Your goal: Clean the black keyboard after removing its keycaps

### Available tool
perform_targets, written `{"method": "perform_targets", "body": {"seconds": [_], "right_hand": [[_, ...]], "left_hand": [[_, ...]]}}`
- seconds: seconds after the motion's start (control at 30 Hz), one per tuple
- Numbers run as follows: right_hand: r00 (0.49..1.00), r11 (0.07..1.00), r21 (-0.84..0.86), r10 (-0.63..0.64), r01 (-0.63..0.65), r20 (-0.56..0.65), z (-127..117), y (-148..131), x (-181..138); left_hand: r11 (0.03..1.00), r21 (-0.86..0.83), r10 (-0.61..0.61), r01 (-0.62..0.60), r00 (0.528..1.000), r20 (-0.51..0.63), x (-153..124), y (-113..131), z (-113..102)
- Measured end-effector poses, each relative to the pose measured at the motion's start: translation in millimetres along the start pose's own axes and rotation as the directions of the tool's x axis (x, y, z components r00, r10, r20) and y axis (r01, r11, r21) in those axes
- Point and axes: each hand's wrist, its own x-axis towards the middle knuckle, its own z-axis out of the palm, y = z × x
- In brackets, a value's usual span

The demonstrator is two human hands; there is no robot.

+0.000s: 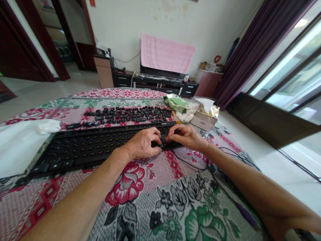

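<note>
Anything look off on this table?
The keyboard is stripped: most keys are off, bare sockets showing, and loose keycaps lie scattered behind it on the tablecloth. The left hand and right hand touch its right end.

Both arms are bare and reach forward, converging near the middle of the view. The left forearm (82,197) comes in from 7 o'clock and runs toward 1 o'clock. The right forearm (250,180) comes in from 4 o'clock and runs toward 10 o'clock. The left hand (144,144) lies palm down, knuckles up, with its fingers curled so the tips press downward on its 3 o'clock side. The right hand (187,135) faces it, wrist straight, fingers bent and bunched toward 9 o'clock. The fingertips of the two hands nearly touch. Each grip is hidden under the fingers, so its closure cannot be read.
</note>
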Motion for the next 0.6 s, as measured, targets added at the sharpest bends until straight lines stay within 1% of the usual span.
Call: {"method": "perform_targets", "body": {"seconds": [0.17,0.33,0.43,0.53,0.6], "right_hand": [[0.999,0.985,-0.169,-0.035,0.03,-0.031,3,-4,0],[0.998,0.98,-0.198,-0.03,0.018,-0.057,7,-4,-1],[0.997,0.957,-0.28,-0.077,0.071,-0.012,8,-9,0],[0.984,0.915,-0.362,-0.162,0.178,0.074,7,-15,3],[0.968,0.888,-0.387,-0.211,0.249,0.137,7,-18,4]], "left_hand": [[1.0,0.003,-0.002,0.002,1.0,0.0,0,0,0],[1.0,0.001,0.004,-0.004,1.0,-0.005,0,0,1],[1.0,0.0,0.004,-0.004,1.0,-0.003,0,-1,1],[1.0,0.004,0.001,-0.001,1.0,-0.001,0,-2,2],[1.0,0.006,0.001,-0.001,1.0,0.004,0,-3,2]]}}
